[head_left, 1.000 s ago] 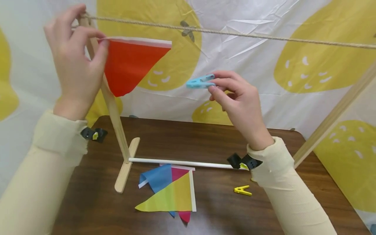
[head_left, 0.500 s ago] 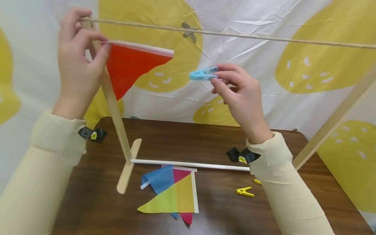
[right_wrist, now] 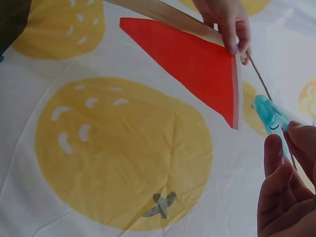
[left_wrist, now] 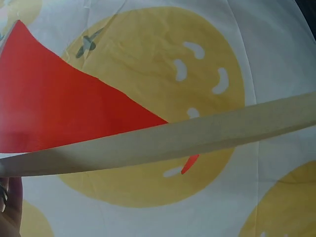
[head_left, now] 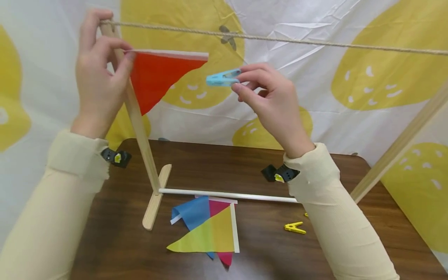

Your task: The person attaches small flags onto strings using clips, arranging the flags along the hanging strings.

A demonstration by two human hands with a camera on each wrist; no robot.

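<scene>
My left hand (head_left: pixel 103 74) pinches the top left corner of a red triangular flag (head_left: pixel 159 76) between thumb and finger, at the top of the left wooden post (head_left: pixel 136 124). The flag's white top band runs level just below the rope (head_left: pixel 266 37). In the left wrist view the post crosses in front of the red flag (left_wrist: pixel 74 103). My right hand (head_left: pixel 271 99) pinches the handles of a light blue clothespin (head_left: pixel 222 78), its nose pointing left toward the flag's free corner. The right wrist view shows the blue clothespin (right_wrist: pixel 270 116) apart from the flag.
On the brown table (head_left: pixel 119 241) lie blue (head_left: pixel 192 213), magenta (head_left: pixel 225 258) and yellow (head_left: pixel 210 235) flags, overlapping. A yellow clothespin (head_left: pixel 295 228) lies to their right, another partly behind my right sleeve. A white rod (head_left: pixel 227 194) joins the posts; the right wooden post (head_left: pixel 399 144) leans outward.
My right hand has risen and moved left with the clothespin, closer to the flag. My left hand has shifted slightly right, still pinching the flag, whose free corner swung down and back up.
</scene>
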